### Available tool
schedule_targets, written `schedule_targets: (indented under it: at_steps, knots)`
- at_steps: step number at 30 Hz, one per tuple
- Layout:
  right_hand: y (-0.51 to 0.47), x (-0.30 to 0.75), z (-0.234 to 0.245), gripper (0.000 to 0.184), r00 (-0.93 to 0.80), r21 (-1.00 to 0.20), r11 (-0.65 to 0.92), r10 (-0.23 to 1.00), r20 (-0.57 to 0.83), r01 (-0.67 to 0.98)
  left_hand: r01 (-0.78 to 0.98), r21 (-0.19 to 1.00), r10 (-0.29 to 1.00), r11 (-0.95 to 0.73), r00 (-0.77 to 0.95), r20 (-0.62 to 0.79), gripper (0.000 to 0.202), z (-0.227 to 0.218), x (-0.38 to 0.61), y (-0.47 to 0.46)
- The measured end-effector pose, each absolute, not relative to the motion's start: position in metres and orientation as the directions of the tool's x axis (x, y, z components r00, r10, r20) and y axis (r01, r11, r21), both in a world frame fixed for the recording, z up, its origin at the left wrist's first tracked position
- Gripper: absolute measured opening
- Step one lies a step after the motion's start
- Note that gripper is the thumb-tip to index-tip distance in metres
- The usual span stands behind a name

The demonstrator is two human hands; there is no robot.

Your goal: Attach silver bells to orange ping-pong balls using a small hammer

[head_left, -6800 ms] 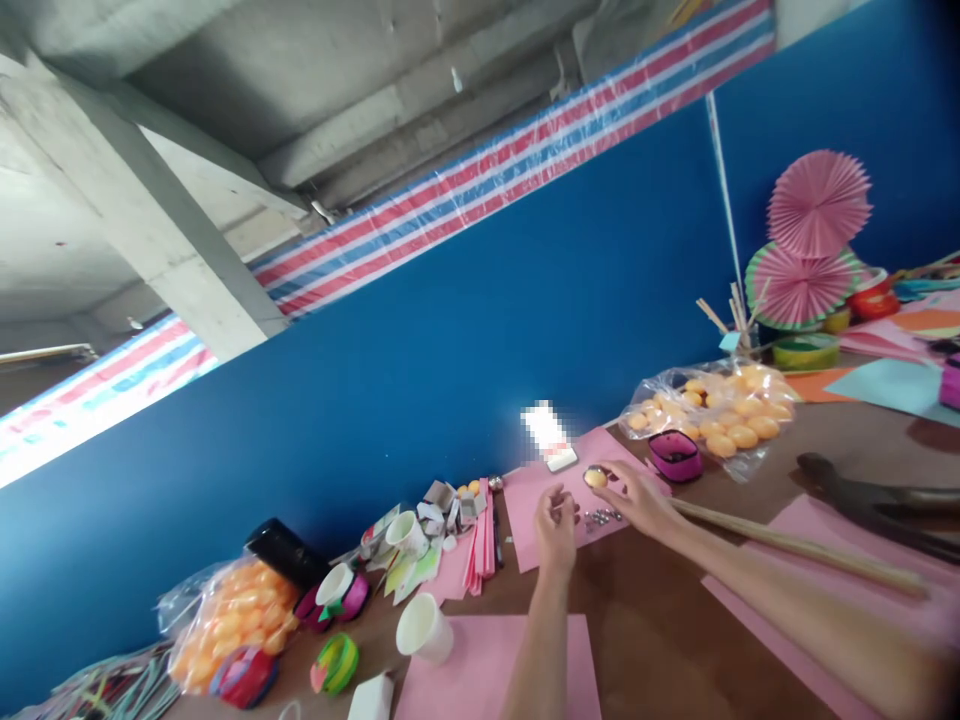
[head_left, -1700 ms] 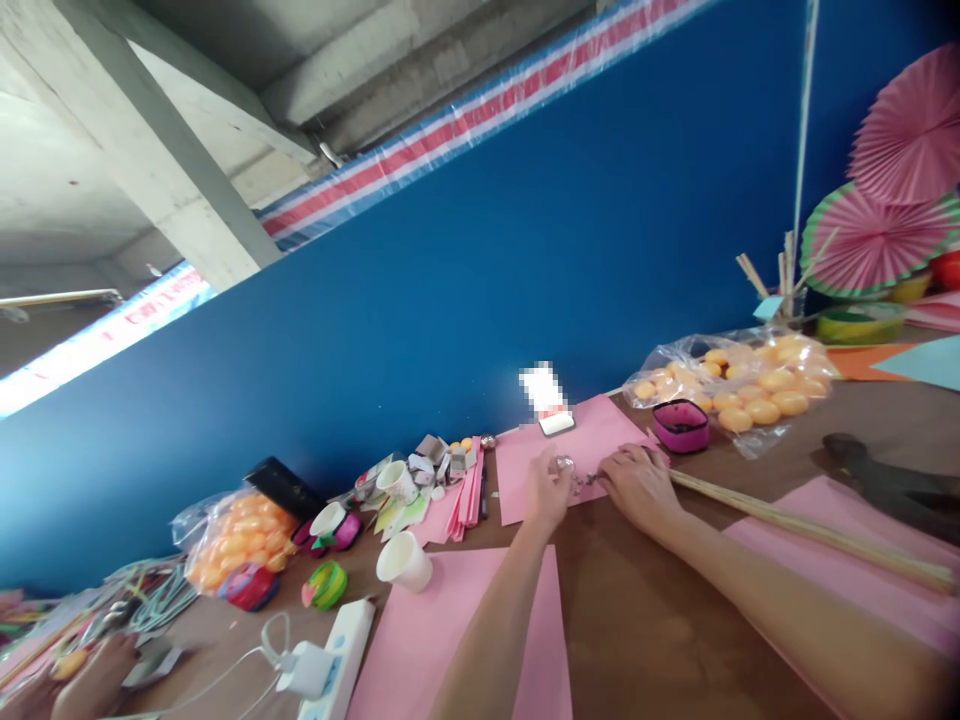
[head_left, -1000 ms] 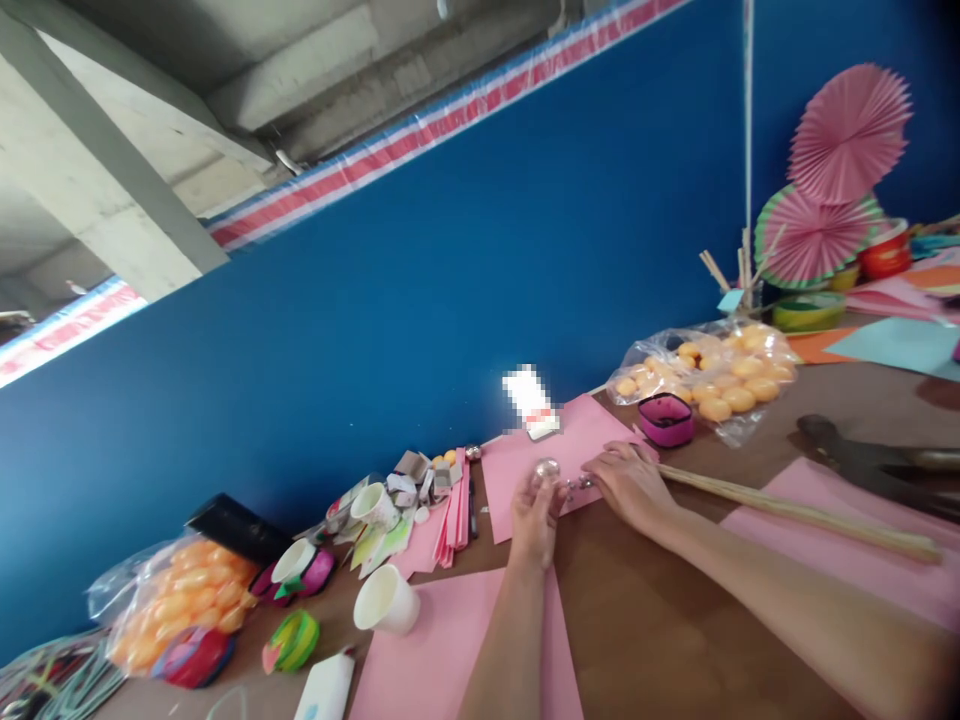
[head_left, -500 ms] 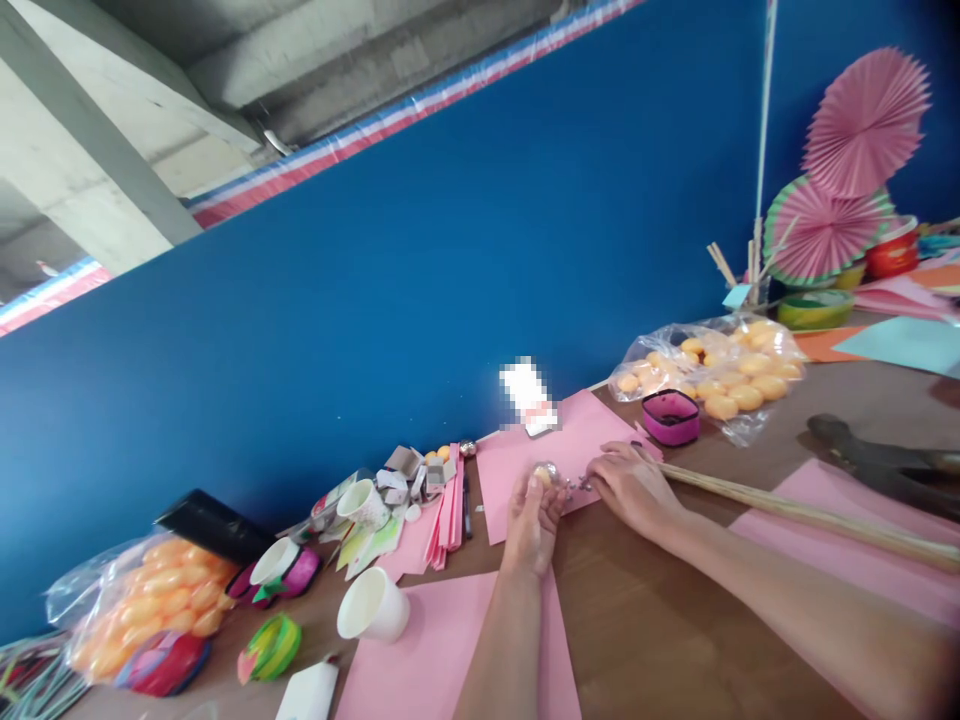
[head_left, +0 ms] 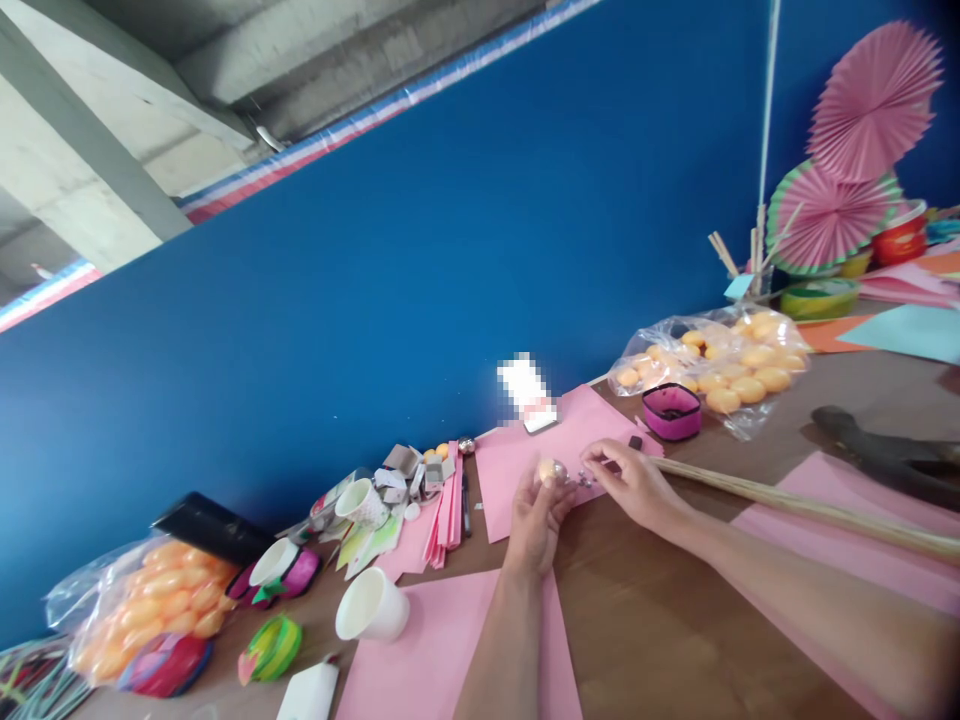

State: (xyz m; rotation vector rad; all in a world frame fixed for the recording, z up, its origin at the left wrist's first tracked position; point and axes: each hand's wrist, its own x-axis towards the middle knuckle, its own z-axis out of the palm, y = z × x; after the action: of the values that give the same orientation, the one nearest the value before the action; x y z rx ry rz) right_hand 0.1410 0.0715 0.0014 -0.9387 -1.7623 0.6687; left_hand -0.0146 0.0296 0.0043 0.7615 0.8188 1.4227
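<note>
My left hand [head_left: 534, 525] has its fingers curled around a small orange ball [head_left: 553, 468], whose right side looks shiny and silvery. Across from it, my right hand [head_left: 626, 482] is raised slightly, with thumb and forefinger brought together in a pinch. Whatever may be between those fingertips is too small to make out. Tiny silver bits [head_left: 585, 481] lie between the two hands on a pink paper sheet [head_left: 499, 500]. A small black object [head_left: 636, 443] sits just beyond my right hand, near the end of a bundle of thin sticks [head_left: 750, 484].
Clear bags of orange balls lie at the back right [head_left: 750, 388] and far left [head_left: 172, 590]. A magenta box [head_left: 671, 412] and dark-handled tool [head_left: 862, 440] stand at right. A white cup [head_left: 373, 604], paper strips [head_left: 448, 520] and a green tape roll [head_left: 271, 648] are at left.
My right hand has lifted off the silver bits and drawn its fingertips into a pinch. The ball in my left hand has turned a little and shows more clearly.
</note>
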Motion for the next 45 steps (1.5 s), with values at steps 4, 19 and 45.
schedule_targets:
  at_steps: [4, 19, 45]
  knots:
    - [0.070, 0.139, 0.003, 0.013, -0.217, -0.875, 0.463, 0.877, 0.429, 0.140, -0.539, 0.842, 0.999, 0.034, -0.008, -0.046, 0.053, 0.003, -0.016, 0.030]
    - [0.064, 0.131, 0.012, 0.027, -0.348, -0.970, 0.087, 0.923, 0.164, -0.226, -0.539, 0.841, 0.997, 0.052, 0.075, -0.013, 0.040, 0.009, -0.015, 0.029]
    - [0.063, 0.131, 0.006, 0.025, -0.372, -0.972, 0.157, 0.904, 0.213, -0.175, -0.511, 0.859, 0.999, 0.020, 0.052, 0.008, 0.046, 0.005, -0.014, 0.030]
